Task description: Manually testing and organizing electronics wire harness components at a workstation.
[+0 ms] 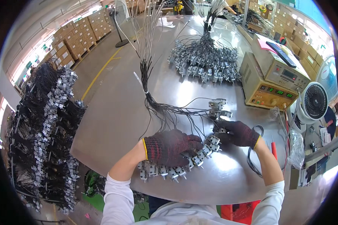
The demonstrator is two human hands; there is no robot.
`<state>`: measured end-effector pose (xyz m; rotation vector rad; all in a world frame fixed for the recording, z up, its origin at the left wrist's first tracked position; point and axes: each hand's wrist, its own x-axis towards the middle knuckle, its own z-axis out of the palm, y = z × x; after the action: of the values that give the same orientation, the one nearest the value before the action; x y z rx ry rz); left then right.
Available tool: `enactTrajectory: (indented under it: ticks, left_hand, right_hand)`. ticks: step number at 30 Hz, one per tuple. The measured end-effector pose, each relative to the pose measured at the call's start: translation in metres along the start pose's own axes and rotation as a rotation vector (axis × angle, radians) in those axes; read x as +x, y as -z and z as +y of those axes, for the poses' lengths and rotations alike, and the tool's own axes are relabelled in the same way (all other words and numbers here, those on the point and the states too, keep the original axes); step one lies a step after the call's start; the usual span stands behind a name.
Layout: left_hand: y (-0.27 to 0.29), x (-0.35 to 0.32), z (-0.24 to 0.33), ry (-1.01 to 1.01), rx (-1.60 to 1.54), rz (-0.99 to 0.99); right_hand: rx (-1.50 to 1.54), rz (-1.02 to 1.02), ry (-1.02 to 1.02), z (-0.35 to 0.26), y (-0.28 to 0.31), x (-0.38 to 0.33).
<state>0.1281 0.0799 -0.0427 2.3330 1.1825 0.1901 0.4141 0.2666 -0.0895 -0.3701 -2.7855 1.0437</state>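
Observation:
A wire bundle (148, 95), tied at its neck, lies on the metal table in front of me. Its dark leads fan out to a curved row of small motors (172, 173) with silver frames and short shafts. My left hand (172, 148), in a dark red-and-black knit glove, curls over the middle of this row; the glove hides its grip partly. At the row's right end my right hand (239, 134), gloved alike, has its fingers closed round one small motor (221, 130). Just beyond it, more motors (218, 107) of the row lie on the table.
A second tied bundle with many motors (204, 63) lies farther back. Stacked test instruments (272, 80) and a small fan (314, 99) stand at right, near a looped cable (253, 159) and red probe (273, 150). Motor bundles hang on a rack (45, 138) at left.

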Motion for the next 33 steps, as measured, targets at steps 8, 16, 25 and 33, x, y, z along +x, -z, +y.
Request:
enactTrajectory:
  ticks: [8, 16, 25, 33]
  left_hand:
    - [-0.008, -0.004, -0.006, -0.037, -0.034, 0.028]
    - [0.0, 0.005, 0.005, 0.043, -0.069, -0.085]
    - [-0.003, 0.004, 0.003, 0.028, -0.013, -0.075]
    - [-0.006, 0.006, -0.003, -0.026, 0.028, -0.03]
  right_hand:
    - [-0.224, 0.05, -0.34, -0.07, 0.017, -0.021]
    - [-0.387, 0.604, -0.263, -0.031, 0.001, -0.023]
    - [-0.661, 0.537, -0.284, 0.007, 0.017, 0.006]
    - [-0.538, 0.681, -0.248, 0.055, 0.019, 0.035]
